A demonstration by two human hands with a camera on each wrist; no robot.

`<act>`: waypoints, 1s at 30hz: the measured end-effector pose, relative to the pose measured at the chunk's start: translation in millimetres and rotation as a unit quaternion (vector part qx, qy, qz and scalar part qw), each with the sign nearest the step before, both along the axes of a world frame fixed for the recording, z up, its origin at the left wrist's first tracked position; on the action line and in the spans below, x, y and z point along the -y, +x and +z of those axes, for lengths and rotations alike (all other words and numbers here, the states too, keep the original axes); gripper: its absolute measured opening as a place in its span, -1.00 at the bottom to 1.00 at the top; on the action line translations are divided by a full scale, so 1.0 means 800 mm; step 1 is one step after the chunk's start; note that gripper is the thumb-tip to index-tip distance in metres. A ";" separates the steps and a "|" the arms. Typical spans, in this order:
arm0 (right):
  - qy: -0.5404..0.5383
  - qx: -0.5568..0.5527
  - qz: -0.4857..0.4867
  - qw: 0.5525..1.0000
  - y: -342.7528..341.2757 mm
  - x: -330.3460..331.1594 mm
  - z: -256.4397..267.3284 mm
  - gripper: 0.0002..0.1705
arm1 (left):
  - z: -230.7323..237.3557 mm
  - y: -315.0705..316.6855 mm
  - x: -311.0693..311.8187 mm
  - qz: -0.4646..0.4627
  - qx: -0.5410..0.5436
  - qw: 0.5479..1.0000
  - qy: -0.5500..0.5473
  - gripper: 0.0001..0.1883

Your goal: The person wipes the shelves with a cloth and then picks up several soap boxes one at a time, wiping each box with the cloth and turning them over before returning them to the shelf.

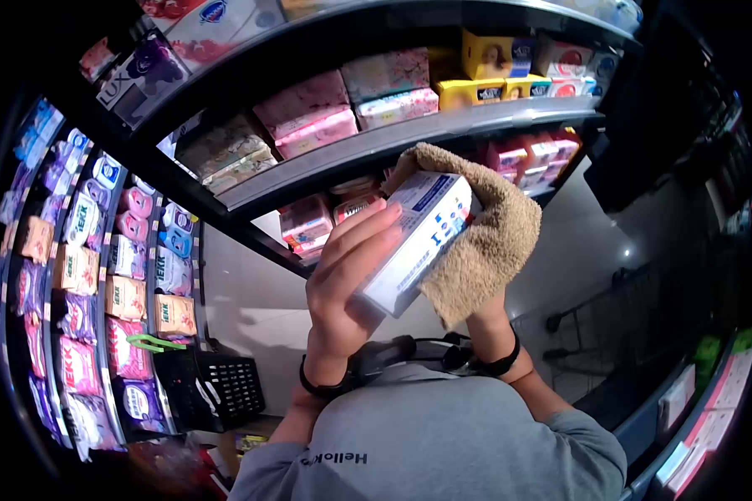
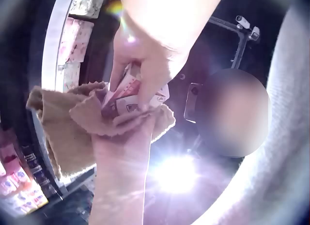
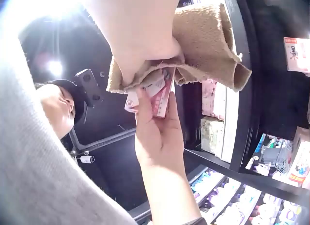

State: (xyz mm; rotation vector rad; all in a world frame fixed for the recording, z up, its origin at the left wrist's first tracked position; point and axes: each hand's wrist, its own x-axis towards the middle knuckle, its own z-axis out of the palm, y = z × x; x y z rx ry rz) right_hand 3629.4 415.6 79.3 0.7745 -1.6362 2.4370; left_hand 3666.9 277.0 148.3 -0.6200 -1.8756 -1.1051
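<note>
My left hand grips a white box with blue print by its near-left side, fingers along the top and the thumb beneath. The box is tilted in front of my chest. A brown towel drapes against its right side and far end. My right hand holds the towel to the box; in the head view the cloth hides most of that hand. From below, the right wrist view shows the box's pink-and-white underside between the left thumb and fingers, close to the towel's edge.
Shelves of boxed and wrapped goods stand directly ahead. At the left is a rack of colourful packs. A black basket with a green handle sits low at left. A cart stands at right, near another shelf.
</note>
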 end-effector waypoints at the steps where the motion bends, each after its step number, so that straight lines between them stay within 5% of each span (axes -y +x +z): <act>1: -0.024 0.026 -0.009 0.999 0.012 0.001 0.024 -0.31 | -0.001 0.001 0.000 0.014 -0.029 0.999 -0.029 -0.60; 7: -0.102 0.024 -0.024 0.994 0.028 0.001 0.033 -0.34 | 0.011 0.010 0.006 -0.025 -0.054 0.993 -0.104 -0.66; 11: -0.276 0.047 -0.121 0.952 0.033 0.005 0.040 -0.62 | 0.008 0.008 0.003 -0.093 -0.033 0.990 -0.098 -0.71; 13: -0.159 0.022 -0.228 0.960 0.037 -0.007 0.032 -0.67 | 0.001 0.004 -0.002 -0.117 -0.009 0.990 -0.084 -0.71; 18: -0.104 -0.002 -0.254 0.962 0.042 -0.021 0.019 -0.61 | -0.002 -0.002 -0.013 -0.127 -0.035 0.989 -0.064 -0.68; 21: -0.075 0.004 -0.206 0.976 0.039 -0.024 0.013 -0.61 | 0.000 -0.003 -0.011 -0.129 -0.054 0.988 -0.061 -0.67; 22: -0.157 0.033 -0.075 0.984 0.040 -0.032 0.004 -0.55 | 0.002 -0.002 -0.014 -0.111 -0.064 0.990 -0.065 -0.65; 23: -0.204 0.028 -0.044 0.978 0.042 -0.025 0.028 -0.35 | 0.002 -0.003 -0.017 -0.110 -0.068 0.989 -0.066 -0.65; 25: -0.097 -0.059 -0.073 0.991 0.040 -0.034 0.021 -0.34 | 0.001 -0.004 -0.021 -0.110 -0.086 0.989 -0.053 -0.64; 30: -0.186 -0.046 -0.031 0.981 0.031 -0.043 0.024 -0.38 | 0.006 -0.004 -0.036 -0.113 -0.108 0.986 -0.054 -0.60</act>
